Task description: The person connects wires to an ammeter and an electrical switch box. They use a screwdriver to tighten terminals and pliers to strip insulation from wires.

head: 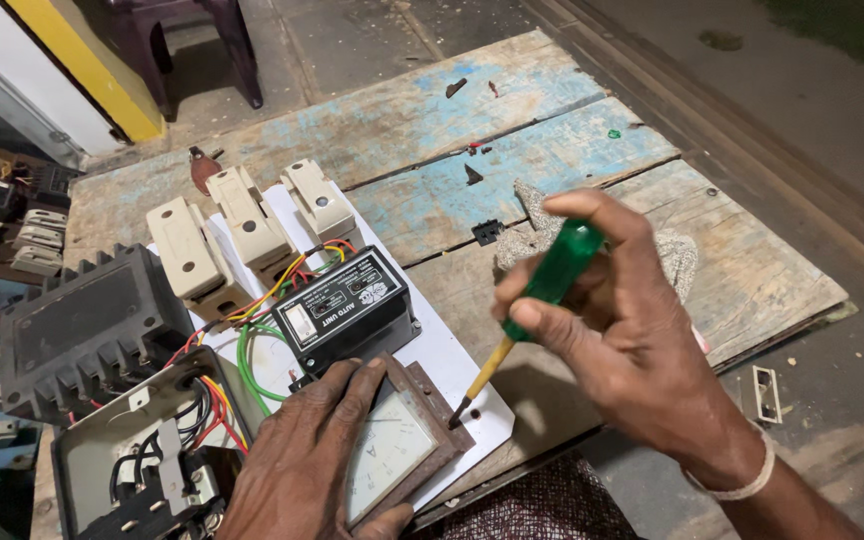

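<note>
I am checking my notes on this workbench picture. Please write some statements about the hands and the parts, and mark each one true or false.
1. The right hand holds a green-handled screwdriver. True.
2. The screwdriver tip is at a corner of the square panel meter. True.
3. The left hand rests on the black finned box. False: it rests on the panel meter.
4. Two cream fuse holders lie on the wooden table. False: there are three.
5. The black unit has coloured wires attached. True.

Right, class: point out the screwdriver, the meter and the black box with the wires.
screwdriver (555, 268), head view, on its green handle.
meter (389, 450), head view, on its white dial face.
black box (344, 305), head view, on its top panel.
</note>
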